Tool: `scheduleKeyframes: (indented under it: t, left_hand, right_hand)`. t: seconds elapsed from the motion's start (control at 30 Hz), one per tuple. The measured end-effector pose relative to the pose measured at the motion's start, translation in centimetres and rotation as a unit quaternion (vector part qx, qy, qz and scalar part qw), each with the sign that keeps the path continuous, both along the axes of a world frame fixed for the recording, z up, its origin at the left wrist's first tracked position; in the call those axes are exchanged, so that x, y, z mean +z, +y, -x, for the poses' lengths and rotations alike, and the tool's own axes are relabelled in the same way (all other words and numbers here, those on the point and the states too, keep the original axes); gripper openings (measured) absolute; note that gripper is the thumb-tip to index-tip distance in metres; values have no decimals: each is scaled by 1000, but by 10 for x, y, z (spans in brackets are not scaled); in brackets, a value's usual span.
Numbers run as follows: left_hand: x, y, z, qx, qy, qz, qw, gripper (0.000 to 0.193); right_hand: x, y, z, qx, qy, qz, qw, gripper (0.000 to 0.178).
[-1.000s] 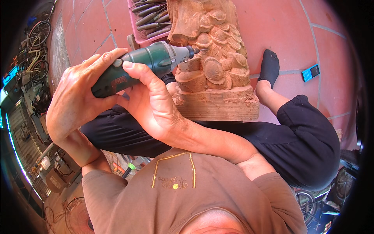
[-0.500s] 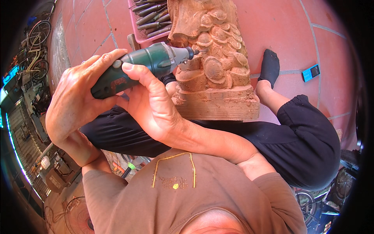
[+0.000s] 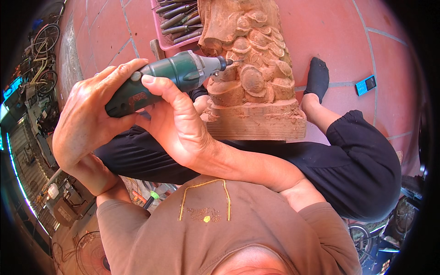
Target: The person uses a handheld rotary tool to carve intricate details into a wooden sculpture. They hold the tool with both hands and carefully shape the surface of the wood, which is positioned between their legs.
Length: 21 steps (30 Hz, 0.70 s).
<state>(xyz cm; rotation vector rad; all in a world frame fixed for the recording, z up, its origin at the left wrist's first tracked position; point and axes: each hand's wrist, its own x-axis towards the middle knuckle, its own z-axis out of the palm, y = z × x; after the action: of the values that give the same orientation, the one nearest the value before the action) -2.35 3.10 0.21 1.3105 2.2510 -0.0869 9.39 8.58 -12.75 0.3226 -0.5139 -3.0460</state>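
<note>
- Left hand [image 3: 85,110] and right hand [image 3: 179,121], both mine, are gripping a green rotary tool [image 3: 172,73].
- Its slim bit [image 3: 230,61] is reaching over the wood carving [image 3: 254,80], which is lying between my feet [image 3: 317,75]; whether it is touching, I cannot tell.
- By my judgement, doing this well is requiring light pressure, a steady hold and following the carving's curves.

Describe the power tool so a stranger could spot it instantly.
Find the carved wooden block before the seated person. At its left side, the left hand and right hand hold the power tool. Unlike the slim tools in the pink tray, it's thick, dark green and grey-nosed.
</note>
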Motion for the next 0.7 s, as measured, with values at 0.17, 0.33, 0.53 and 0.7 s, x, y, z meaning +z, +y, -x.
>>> scheduleKeyframes:
  t: [0.17, 0.33, 0.53, 0.7]
  left_hand:
    - [1, -3, 0, -2, 0, -8, 1000, 79]
    - [1, -5, -1, 0, 2, -12, 1000, 79]
    - [1, -8, -2, 8, 5, -12, 1000, 79]
    - [1, -6, -1, 9, -1, -18, 1000, 80]
  right_hand:
    - [3, -1, -1, -2, -8, -4, 1000, 37]
    - [4, -1, -1, 3, -12, -8, 1000, 37]
    - [5, -2, -1, -1, -9, -4, 1000, 36]
    - [6, -1, -1, -3, -6, -6, 1000, 35]
